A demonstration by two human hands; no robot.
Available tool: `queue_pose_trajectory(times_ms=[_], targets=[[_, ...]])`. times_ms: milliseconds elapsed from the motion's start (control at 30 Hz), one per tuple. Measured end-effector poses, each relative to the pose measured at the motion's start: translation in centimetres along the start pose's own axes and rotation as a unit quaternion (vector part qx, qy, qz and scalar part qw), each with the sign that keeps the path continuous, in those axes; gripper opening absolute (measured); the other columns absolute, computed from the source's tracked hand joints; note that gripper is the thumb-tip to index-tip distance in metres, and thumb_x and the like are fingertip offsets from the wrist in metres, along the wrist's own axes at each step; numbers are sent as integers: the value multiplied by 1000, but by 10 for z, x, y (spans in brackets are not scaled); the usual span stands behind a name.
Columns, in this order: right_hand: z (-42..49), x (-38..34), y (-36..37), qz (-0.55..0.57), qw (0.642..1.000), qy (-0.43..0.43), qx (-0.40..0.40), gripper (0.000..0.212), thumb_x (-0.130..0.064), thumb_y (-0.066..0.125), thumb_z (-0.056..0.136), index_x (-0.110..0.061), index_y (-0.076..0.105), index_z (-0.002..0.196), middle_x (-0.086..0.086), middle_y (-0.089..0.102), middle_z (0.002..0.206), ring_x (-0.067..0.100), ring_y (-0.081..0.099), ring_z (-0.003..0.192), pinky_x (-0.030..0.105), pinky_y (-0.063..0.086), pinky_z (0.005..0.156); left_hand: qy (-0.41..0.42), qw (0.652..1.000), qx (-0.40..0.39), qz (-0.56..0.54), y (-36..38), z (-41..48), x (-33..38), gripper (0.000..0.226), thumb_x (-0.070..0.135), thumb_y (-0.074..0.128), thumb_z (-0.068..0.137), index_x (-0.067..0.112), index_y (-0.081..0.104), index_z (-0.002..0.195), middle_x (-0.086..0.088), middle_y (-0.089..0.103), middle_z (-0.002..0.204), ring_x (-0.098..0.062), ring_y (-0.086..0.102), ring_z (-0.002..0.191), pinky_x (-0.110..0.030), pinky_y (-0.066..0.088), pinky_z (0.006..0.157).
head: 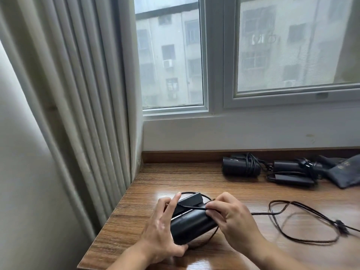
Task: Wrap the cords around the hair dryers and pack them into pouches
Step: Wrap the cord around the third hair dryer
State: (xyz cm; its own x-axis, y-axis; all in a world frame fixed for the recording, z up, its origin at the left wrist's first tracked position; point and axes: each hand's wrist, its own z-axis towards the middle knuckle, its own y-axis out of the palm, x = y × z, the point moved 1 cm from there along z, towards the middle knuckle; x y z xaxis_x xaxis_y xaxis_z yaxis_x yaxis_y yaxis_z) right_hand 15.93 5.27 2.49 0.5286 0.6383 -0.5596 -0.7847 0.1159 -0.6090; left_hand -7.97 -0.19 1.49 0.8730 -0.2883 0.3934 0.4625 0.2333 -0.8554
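While my left hand [163, 228] clasps the black hair dryer [191, 225] on the bench [194, 178], my right hand [231, 217] pinches its cord [194, 207] taut between them.

Wooden surface [233, 201], brown with a fine streaked grain, glossy enough to mirror the window light. On it, the near hair dryer [192, 225] is smooth black plastic with a soft sheen. Its cord [303, 211], trailing right of that dryer, looks like thin matt black rubber. Beyond and right of it lie a far hair dryer [241, 166] in similar black plastic and a dark grey matt cloth pouch [344, 172]. To its left hangs a pale pleated cloth curtain [81, 94].
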Motion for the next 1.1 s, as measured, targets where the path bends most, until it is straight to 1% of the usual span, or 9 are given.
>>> queue_pose_trajectory(times_ms=[200,300,400,533,700,767,867,967,1100], targets=[[-3,-20,1,-33,998,-55,6,23,-54,53,93,-40,70,101,-23,53,94,-1,56,75,23,50,67,29,996,88,10,0,1,9,111,59,81,47,37,34,144,15,24,130,-7,52,107,5,32,86],[-5,-19,-1,-11,999,-36,31,21,-53,57,90,-37,70,96,-24,50,101,3,57,86,26,53,73,59,992,110,9,-6,1,12,93,56,82,48,35,45,130,9,29,129,-13,51,113,-5,42,90],[-6,-15,-6,-20,998,-3,58,24,-60,64,79,-41,68,93,-22,46,118,4,48,112,32,45,93,79,990,119,9,-11,0,12,82,55,83,48,34,49,120,6,33,133,-14,50,118,-13,45,96],[-8,-10,-17,56,995,75,28,61,-69,74,66,-43,55,118,-23,37,136,-3,46,124,28,47,99,98,985,139,18,-14,-1,11,78,53,84,49,29,50,116,2,41,137,-18,53,120,-24,50,98],[-11,-16,-22,60,981,183,-21,106,-76,76,64,-45,22,150,-22,51,129,-1,66,89,23,47,86,75,982,175,-7,-19,3,18,98,49,85,48,32,44,135,9,40,137,-15,53,119,-28,52,97],[-11,-16,-23,65,977,202,-2,89,-79,73,65,-48,30,138,-17,66,106,3,65,89,28,47,84,46,981,187,-32,-21,5,20,104,48,86,48,34,41,141,13,40,136,-9,50,121,-23,47,99],[-12,-19,-20,116,975,191,7,41,-72,69,75,-38,61,98,-2,69,66,7,64,65,30,51,66,-23,978,192,-80,-26,10,22,107,50,86,50,39,37,144,18,40,133,0,47,120,-12,39,96],[-16,-25,-17,135,982,130,-16,43,-60,65,85,-24,68,62,-9,53,48,5,49,50,25,38,55,-63,972,205,-93,-34,15,18,107,56,84,50,41,36,145,17,40,128,6,46,114,-4,33,88],[-16,-12,-23,117,984,101,-91,42,-44,72,90,-27,63,53,-13,47,46,4,44,51,19,30,53,-100,968,216,-81,-48,19,1,105,61,79,50,42,38,146,10,39,127,-9,49,110,-23,42,90]])
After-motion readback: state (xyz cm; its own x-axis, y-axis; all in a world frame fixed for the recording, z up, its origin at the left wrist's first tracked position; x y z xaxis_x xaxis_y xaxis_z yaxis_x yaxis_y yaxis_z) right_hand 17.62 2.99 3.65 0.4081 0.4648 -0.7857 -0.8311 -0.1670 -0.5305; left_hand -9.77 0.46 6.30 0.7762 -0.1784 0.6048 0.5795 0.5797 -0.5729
